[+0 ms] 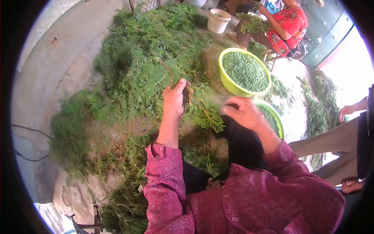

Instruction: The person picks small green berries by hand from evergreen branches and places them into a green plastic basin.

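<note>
A green leafy branch is in my left hand, whose fingers are wrapped round its stem, thumb on top. To its right, my right hand is curled with thumb and fingers close together; it is blurred, and what it may hold is too small to tell. Just behind my right hand stands a yellow-green basin full of small green pieces. A second light green basin, partly hidden by my right arm, holds similar pieces.
A big heap of green branches covers the ground ahead and left. Behind it is a white bucket. A person in red sits at the back with branches. Another person's legs are at the right.
</note>
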Demonstrator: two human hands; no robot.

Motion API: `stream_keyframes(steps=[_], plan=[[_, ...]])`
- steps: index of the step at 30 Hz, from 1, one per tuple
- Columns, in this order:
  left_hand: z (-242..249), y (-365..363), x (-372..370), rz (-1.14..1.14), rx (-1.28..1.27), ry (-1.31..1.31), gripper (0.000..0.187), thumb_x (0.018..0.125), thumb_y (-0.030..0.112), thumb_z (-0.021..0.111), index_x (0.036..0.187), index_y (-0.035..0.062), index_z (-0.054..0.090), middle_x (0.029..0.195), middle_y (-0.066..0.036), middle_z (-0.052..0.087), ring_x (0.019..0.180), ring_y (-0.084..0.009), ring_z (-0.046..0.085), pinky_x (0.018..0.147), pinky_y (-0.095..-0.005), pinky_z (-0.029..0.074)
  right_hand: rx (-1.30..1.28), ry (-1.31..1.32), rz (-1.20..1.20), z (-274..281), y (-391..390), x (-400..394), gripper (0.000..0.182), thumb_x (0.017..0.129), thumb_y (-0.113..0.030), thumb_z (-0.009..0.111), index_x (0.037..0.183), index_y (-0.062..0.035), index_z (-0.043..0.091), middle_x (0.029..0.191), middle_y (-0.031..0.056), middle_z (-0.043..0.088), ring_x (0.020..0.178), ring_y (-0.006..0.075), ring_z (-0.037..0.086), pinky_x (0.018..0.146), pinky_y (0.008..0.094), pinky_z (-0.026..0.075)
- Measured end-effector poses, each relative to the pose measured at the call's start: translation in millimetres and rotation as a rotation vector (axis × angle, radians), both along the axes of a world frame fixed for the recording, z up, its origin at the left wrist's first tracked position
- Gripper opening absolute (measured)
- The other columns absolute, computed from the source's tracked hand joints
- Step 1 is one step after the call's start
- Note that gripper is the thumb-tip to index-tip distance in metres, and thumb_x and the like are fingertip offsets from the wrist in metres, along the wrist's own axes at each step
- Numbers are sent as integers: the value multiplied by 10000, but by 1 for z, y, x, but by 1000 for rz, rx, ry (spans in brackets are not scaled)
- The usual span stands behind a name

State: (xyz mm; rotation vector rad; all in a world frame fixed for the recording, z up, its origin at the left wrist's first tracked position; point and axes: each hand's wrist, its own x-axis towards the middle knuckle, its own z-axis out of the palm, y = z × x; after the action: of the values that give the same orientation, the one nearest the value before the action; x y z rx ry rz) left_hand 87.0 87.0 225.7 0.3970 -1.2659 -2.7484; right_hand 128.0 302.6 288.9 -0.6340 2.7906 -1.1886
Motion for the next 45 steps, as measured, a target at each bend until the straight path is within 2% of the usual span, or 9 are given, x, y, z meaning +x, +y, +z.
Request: stream_keyframes(steps=[6, 8, 16, 18, 19, 28, 37, 40, 45], plan=[[3, 1, 2, 12, 15, 14, 226, 770, 190, 650, 829, -9, 562, 756, -80, 588, 594, -155, 549, 499, -271, 435, 180, 24, -86, -14, -49, -14, 289, 707, -299, 645, 729, -14, 607, 619, 178, 550, 589, 310, 563, 567, 374, 447], [3, 3, -2, 72, 19, -38, 254, 759, 196, 662, 801, -20, 535, 724, -91, 601, 534, -172, 573, 378, -284, 428, 179, -1, -95, -14, -50, -15, 276, 701, -288, 641, 718, -15, 604, 629, 181, 556, 601, 312, 571, 569, 381, 448], [-11, -18, -11, 156, 131, 116, 169, 800, 143, 614, 858, 0, 543, 756, -87, 597, 580, -157, 558, 514, -284, 479, 195, 100, 160, -36, -13, -16, 188, 711, -197, 599, 647, -22, 572, 599, 147, 571, 544, 267, 566, 492, 342, 440], [-11, -19, -12, 116, 152, 96, 167, 800, 141, 614, 867, 7, 540, 769, -81, 596, 616, -148, 557, 527, -284, 478, -683, -821, -66, -32, 5, -19, 122, 754, -151, 568, 700, -42, 571, 628, 96, 580, 537, 188, 549, 431, 256, 395], [-12, -19, -11, 66, 170, 74, 166, 800, 140, 614, 876, 14, 537, 782, -74, 596, 651, -140, 557, 539, -283, 478, -890, -901, -27, -29, 12, -21, 67, 789, -109, 538, 831, -59, 550, 761, 71, 580, 590, 140, 534, 431, 189, 359], [-3, -7, 0, -150, 159, 89, 219, 790, 169, 632, 939, 59, 514, 798, -56, 586, 696, -131, 543, 556, -278, 466, -1118, -874, -76, -30, -41, -46, 197, 802, -189, 602, 958, -88, 538, 891, 13, 564, 557, 86, 477, 437, 173, 338], [14, -11, 2, 28, 127, -85, 194, 778, 158, 643, 885, 33, 539, 794, -71, 600, 655, -145, 550, 546, -279, 461, -1008, -835, -76, -17, -4, -35, 58, 751, -37, 559, 796, -63, 533, 600, -10, 453, 399, 52, 352, 336, 189, 233], [2, -22, 1, 5, 92, 29, 197, 776, 150, 644, 865, 13, 535, 766, -76, 600, 594, -152, 561, 463, -258, 442, -909, -626, -410, -18, 57, -30, 43, 734, -29, 522, 774, -16, 533, 587, 24, 455, 403, 66, 325, 348, 208, 241], [-5, -1, -4, 78, 139, -50, 187, 794, 169, 621, 858, 19, 528, 750, -77, 594, 544, -159, 569, 382, -264, 407, 429, 75, -360, -49, 159, -14, 296, 742, -161, 575, 977, 18, 550, 851, 156, 563, 751, 219, 569, 648, 300, 459]])
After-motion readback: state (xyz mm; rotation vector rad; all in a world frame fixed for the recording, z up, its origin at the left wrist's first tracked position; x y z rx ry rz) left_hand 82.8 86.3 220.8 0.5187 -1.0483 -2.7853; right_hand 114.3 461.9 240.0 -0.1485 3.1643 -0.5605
